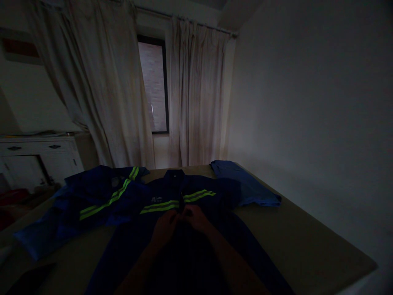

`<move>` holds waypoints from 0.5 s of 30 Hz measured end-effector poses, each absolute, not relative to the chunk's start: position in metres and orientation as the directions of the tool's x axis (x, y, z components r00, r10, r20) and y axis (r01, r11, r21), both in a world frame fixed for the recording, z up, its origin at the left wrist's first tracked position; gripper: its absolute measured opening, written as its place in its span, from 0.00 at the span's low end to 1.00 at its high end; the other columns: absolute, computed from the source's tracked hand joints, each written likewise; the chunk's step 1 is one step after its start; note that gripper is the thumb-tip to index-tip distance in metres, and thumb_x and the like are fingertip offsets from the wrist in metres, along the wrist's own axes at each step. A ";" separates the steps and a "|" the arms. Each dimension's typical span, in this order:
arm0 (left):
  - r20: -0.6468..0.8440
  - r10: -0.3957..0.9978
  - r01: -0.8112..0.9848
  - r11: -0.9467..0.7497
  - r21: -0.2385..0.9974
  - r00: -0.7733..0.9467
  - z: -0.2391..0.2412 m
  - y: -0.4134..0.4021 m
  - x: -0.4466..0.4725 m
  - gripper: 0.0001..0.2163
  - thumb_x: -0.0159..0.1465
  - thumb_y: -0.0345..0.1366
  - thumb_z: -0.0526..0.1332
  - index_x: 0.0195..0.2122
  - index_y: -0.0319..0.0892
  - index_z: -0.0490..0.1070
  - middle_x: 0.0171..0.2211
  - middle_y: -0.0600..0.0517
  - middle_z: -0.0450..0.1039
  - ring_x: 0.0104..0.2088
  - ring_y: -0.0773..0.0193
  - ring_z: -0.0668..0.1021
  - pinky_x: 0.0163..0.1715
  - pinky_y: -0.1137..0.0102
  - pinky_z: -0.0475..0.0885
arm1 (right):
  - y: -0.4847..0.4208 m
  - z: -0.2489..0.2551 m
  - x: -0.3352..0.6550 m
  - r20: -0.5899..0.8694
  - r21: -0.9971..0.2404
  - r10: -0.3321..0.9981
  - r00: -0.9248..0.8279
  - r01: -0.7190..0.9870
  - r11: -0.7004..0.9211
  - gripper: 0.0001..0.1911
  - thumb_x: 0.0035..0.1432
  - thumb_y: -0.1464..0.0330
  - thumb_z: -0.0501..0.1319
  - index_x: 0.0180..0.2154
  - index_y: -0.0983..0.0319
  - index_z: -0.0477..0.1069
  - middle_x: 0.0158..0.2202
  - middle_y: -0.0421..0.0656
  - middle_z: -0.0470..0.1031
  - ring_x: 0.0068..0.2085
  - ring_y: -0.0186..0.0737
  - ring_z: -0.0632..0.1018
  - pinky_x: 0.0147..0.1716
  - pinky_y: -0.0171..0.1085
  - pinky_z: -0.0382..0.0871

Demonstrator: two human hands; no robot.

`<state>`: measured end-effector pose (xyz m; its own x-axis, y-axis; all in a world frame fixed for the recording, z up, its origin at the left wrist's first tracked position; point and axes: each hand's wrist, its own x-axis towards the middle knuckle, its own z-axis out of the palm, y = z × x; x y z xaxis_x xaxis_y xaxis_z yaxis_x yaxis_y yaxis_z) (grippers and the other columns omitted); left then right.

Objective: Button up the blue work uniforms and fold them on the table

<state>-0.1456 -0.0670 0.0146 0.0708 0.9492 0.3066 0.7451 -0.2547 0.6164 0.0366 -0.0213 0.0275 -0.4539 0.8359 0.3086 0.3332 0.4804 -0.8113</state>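
A dark blue work jacket (196,184) lies spread face up on the table, its collar at the far end and yellow-green reflective bands across the chest. Both my hands meet at its front opening, just below the bands. My left hand (166,224) is closed, its fingertips pinching the cloth at the front edge. Close beside it, my right hand (195,217) is also closed on the jacket's front, thumb and fingers drawn together. Dim light hides exactly what lies between the fingertips. The lower part of the jacket fades into shadow between my forearms.
To the left lies another dark blue garment with reflective bands (101,192), over lighter blue cloth (39,237). Folded blue cloth (245,184) rests at the back right of the table (307,241). A wall (307,102) runs along the right; a white cabinet (58,157) stands left.
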 end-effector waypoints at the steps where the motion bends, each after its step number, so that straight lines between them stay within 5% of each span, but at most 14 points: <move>1: 0.316 0.947 0.711 -0.264 0.652 0.062 0.014 -0.066 -0.146 0.14 0.70 0.45 0.50 0.33 0.46 0.69 0.34 0.51 0.76 0.36 0.59 0.78 0.39 0.68 0.67 | -0.020 0.028 0.037 0.309 -0.831 0.837 -0.451 0.301 0.468 0.05 0.53 0.68 0.70 0.28 0.61 0.76 0.30 0.38 0.79 0.36 0.40 0.77 0.37 0.34 0.66; 8: 0.387 0.921 0.601 -0.334 0.726 0.044 0.016 -0.062 -0.146 0.14 0.68 0.48 0.52 0.31 0.46 0.67 0.30 0.53 0.72 0.33 0.60 0.75 0.36 0.68 0.67 | -0.008 0.023 0.031 0.179 -0.946 0.919 -0.350 0.195 0.259 0.07 0.48 0.64 0.71 0.27 0.60 0.76 0.28 0.38 0.77 0.36 0.41 0.77 0.38 0.36 0.67; 15: 0.409 0.895 0.783 -0.380 0.492 0.178 0.026 -0.064 -0.146 0.07 0.66 0.37 0.54 0.30 0.45 0.66 0.30 0.53 0.72 0.33 0.61 0.74 0.36 0.68 0.64 | -0.002 0.013 0.019 0.056 -0.955 0.964 -0.261 0.268 0.128 0.04 0.48 0.68 0.67 0.26 0.62 0.76 0.27 0.39 0.78 0.34 0.41 0.77 0.37 0.36 0.67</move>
